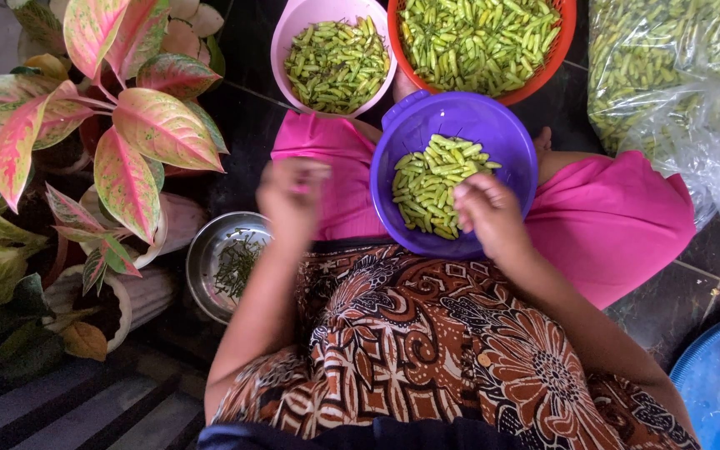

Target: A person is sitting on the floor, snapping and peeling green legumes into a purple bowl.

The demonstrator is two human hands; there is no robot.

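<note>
Chillies [427, 187], judged light and slippery, best pinched near the stem, filled the purple bowl [506, 137] at twelve o'clock; my right hand [487, 208] pinched one, my left hand [292, 196] curled, grip unclear.

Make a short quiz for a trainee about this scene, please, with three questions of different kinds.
1. True or false: the right hand reaches into the purple bowl of green chillies.
2. What does the metal bowl hold? A whole chillies; B thin green stems; C water.
3. Fill in: the left hand is raised over the ___ cloth.

Key: 1 true; 2 B; 3 pink.
</note>
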